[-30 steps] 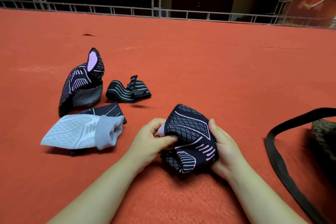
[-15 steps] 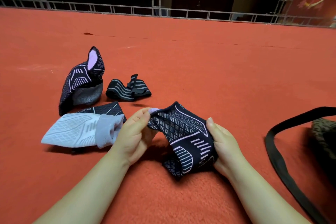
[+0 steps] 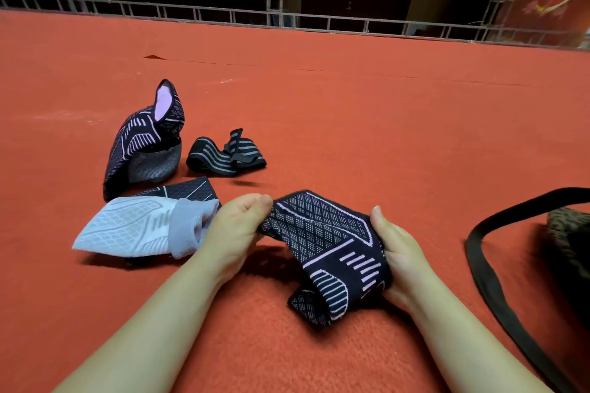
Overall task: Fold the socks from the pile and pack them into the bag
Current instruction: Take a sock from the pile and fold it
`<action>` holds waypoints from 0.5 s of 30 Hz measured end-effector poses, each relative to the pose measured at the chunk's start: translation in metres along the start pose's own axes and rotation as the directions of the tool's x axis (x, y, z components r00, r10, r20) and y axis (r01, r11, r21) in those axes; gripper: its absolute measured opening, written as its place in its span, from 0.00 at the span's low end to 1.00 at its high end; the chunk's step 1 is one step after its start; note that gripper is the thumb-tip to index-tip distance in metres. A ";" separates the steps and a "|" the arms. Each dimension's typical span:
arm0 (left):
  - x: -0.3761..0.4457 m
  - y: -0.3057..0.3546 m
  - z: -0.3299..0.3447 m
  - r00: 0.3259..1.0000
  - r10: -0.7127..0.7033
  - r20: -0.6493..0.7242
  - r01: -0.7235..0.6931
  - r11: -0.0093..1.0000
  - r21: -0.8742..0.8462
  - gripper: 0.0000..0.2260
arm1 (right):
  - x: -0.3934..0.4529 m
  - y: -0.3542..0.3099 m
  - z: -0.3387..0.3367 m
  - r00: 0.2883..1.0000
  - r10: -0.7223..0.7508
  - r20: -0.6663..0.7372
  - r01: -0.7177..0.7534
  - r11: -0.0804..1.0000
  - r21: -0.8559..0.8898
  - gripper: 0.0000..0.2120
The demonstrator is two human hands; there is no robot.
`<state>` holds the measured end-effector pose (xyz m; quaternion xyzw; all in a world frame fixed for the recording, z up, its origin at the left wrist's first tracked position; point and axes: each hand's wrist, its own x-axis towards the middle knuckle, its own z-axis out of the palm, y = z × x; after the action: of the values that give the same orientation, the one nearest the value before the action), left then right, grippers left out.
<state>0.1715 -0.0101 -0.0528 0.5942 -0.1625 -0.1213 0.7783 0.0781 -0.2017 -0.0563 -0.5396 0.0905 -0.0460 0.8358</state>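
While stretched between left hand (image 3: 238, 226) and right hand (image 3: 394, 252), both pinching dark patterned knit sock (image 3: 322, 242) just above red carpeted floor (image 3: 351, 105): could spring unfolded if either pinch slackens.

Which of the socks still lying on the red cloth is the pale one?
The pale blue sock, nearest the left hand. The upright sock behind it and the striped sock further right are both dark.
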 end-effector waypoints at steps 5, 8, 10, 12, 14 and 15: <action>-0.002 0.013 0.002 0.997 -0.020 -0.081 -0.008 0.941 -0.337 0.13 | -0.006 0.000 -0.002 0.920 0.154 0.360 -0.100 0.981 -0.166 0.30; -0.002 0.012 0.003 0.983 0.026 -0.184 -0.074 0.962 -0.262 0.11 | -0.010 0.001 0.000 0.870 0.201 0.451 -0.115 0.970 -0.212 0.27; -0.001 0.009 0.001 0.980 0.072 -0.183 -0.112 0.970 -0.216 0.14 | -0.011 0.004 0.000 0.893 0.168 0.416 -0.107 0.980 -0.167 0.27; 0.001 0.006 0.000 0.986 0.089 -0.139 -0.121 0.962 -0.246 0.24 | -0.012 0.004 0.000 0.928 0.097 0.359 -0.087 0.995 -0.046 0.28; 0.004 -0.002 0.001 0.994 0.074 -0.080 -0.094 0.956 -0.279 0.29 | -0.012 0.003 0.001 0.948 0.008 0.317 -0.036 0.996 0.083 0.29; 0.003 -0.005 0.003 0.998 0.032 -0.047 -0.044 0.958 -0.282 0.28 | -0.012 0.001 0.002 0.957 -0.038 0.289 -0.002 0.990 0.138 0.29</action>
<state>0.1731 -0.0156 -0.0566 0.4761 -0.1385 -0.1155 0.8607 0.0665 -0.1973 -0.0551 -0.4825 -0.0418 0.0202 0.8747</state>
